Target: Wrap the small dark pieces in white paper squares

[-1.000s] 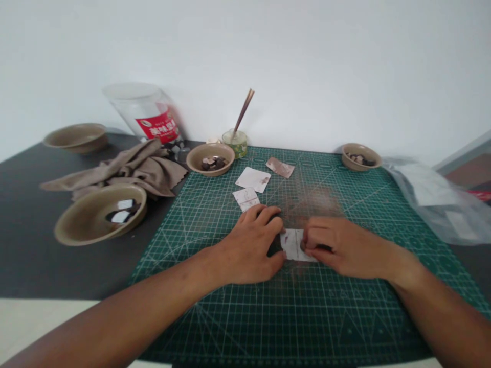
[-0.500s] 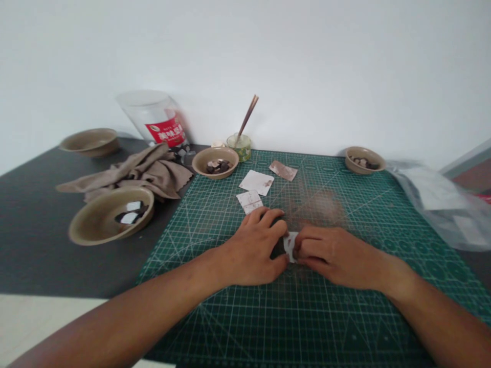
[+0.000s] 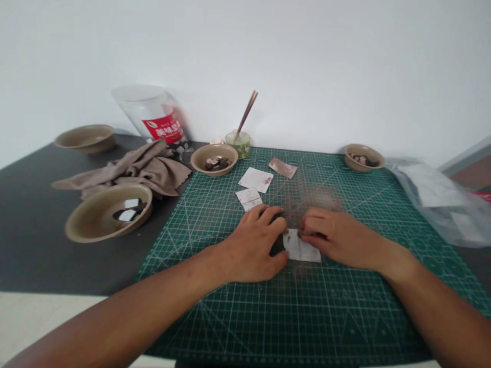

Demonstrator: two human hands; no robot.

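Observation:
A small white piece of paper [image 3: 307,251] with brownish marks and a crease lies on the green cutting mat [image 3: 268,317] in front of me. My left hand [image 3: 255,248] holds its left edge down with thumb and index finger, the other fingers bent over the mat. Between that thumb and index finger is a dark area I cannot make out. My right hand [image 3: 339,236] is closed in a pinch at the paper's upper edge. Something small and dark shows at its fingertips, mostly hidden. Just beyond my left fingers lies another marked white piece [image 3: 249,197].
Farther back lie a larger white sheet [image 3: 256,179] and a brownish strip [image 3: 283,167]. Bowls with dark pieces stand at left [image 3: 88,217], back [image 3: 215,159] and right [image 3: 363,157]. A cloth [image 3: 130,171], clear jar [image 3: 153,115], chopsticks in a cup [image 3: 238,145] and plastic bag [image 3: 448,204] surround the mat.
My right hand has moved up and slightly right, off the paper's middle, so more of the white piece shows. My left hand stays at its left edge. The view has shifted slightly.

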